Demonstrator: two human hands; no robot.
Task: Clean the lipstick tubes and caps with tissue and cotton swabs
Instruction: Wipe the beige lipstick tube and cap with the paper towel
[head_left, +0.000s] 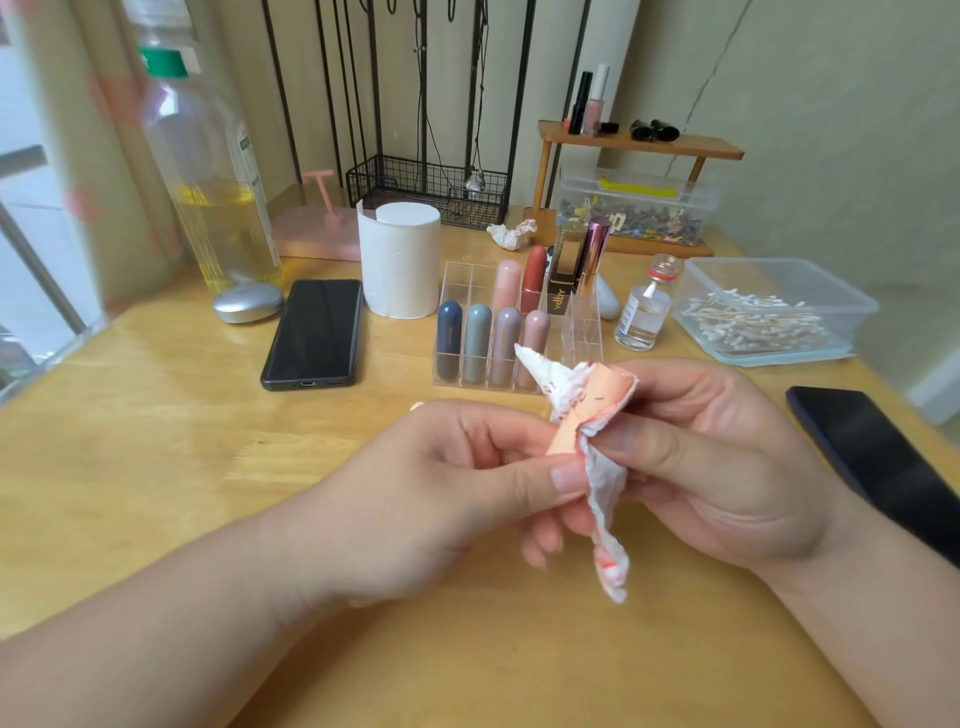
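A peach-coloured lipstick tube (597, 405) sits between both hands above the wooden table (156, 441). My left hand (441, 493) pinches its lower end with thumb and fingers. My right hand (727, 467) holds a crumpled white tissue (605, 488), stained red, wrapped around the tube; one tail hangs down and another sticks up. Behind stands a clear acrylic organiser (587, 322) holding several capsule-shaped lipsticks (477, 343). A box of cotton swabs (769, 317) lies at the right, and a tissue roll (400, 260) stands left of the organiser.
A black phone (314, 332) lies left of the organiser and another phone (883, 462) at the right edge. A small glass bottle (644, 312), a large oil bottle (208, 171), a silver case (248, 303), a used tissue ball (511, 234) and a wooden shelf (644, 143) stand behind.
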